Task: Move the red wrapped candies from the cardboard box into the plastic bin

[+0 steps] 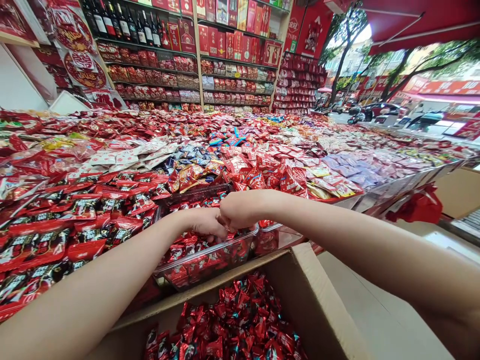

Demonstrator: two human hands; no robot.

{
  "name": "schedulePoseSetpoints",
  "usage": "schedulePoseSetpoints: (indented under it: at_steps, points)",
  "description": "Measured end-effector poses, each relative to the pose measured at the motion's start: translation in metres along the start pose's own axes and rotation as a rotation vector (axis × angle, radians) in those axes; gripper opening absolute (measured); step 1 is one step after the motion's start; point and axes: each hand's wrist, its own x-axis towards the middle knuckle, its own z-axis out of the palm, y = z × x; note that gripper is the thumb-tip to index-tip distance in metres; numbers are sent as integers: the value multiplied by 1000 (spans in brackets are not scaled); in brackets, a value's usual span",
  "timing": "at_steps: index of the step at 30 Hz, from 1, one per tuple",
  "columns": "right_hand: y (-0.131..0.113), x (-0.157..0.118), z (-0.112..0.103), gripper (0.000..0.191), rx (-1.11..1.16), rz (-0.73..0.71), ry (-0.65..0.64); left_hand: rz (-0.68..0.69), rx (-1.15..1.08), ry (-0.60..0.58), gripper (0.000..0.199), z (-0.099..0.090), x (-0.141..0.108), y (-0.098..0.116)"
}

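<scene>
Both hands meet over a clear plastic bin [210, 256] full of small red-wrapped candies [187, 247]. My left hand [208, 222] reaches in from the left, its fingers curled down among the wrappers. Against it, my right hand [242, 207] is closed with the knuckles up, and its fingertips are hidden. Whatever lies within the fingers of either hand cannot be made out. Below the bin stands an open cardboard box [318, 290], partly filled with loose candies [240, 320] in shiny red wrappers with touches of teal.
Packaged sweets [86, 205] cover the long display counter left, right and beyond the bin. Wine bottles [123, 22] and red boxes [232, 45] fill shelves at the back. A red bag [420, 205] hangs at the counter's right side. Tiled floor [360, 300] shows lower right.
</scene>
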Motion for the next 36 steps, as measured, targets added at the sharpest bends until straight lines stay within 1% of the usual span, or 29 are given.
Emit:
schedulePoseSetpoints:
  at_steps: [3, 5, 8, 10, 13, 15, 17, 19, 21, 23, 25, 28, 31, 33, 36]
  points:
    - [6, -15, 1, 18, -35, 32, 146, 21, -126, -27, 14, -6, -2, -2]
    - [10, -26, 3, 21, 3, 84, 226, 59, -206, 16, 10, -11, -4, -1]
    - [16, -40, 12, 23, 205, 73, 338, 123, -299, 114, 7, -14, -9, 4]
    - [17, -45, 22, 22, 344, 82, 465, 154, -328, 161, 9, -15, -12, 10]
    - [16, -51, 38, 16, 466, 127, 648, 173, -304, 158, 15, -13, -16, 18]
    - [15, -59, 50, 11, 539, 129, 736, 160, -243, 115, 21, -10, -16, 21]
    - [14, -72, 63, 10, 662, 150, 801, 127, -141, 69, 25, -5, -14, 21]
    - [12, -88, 77, 12, 845, 191, 819, 91, -9, 48, 22, 1, -10, 20]
    - [11, -104, 92, 16, 1047, 217, 788, 72, 126, 55, 19, 7, -4, 20]
    - [10, -118, 110, 20, 1213, 238, 759, 79, 245, 58, 19, 12, 3, 20]
    - [10, -128, 127, 22, 1317, 267, 746, 102, 347, 52, 21, 16, 9, 23]
    - [12, -139, 153, 21, 1369, 321, 748, 121, 461, 38, 20, 19, 13, 28]
    - [13, -144, 174, 20, 1404, 374, 727, 94, 528, 35, 16, 21, 12, 32]
    - [14, -145, 185, 21, 1442, 409, 694, 72, 547, 26, 13, 22, 10, 33]
    - [13, -145, 197, 24, 1487, 463, 656, 48, 530, -17, 10, 23, 8, 31]
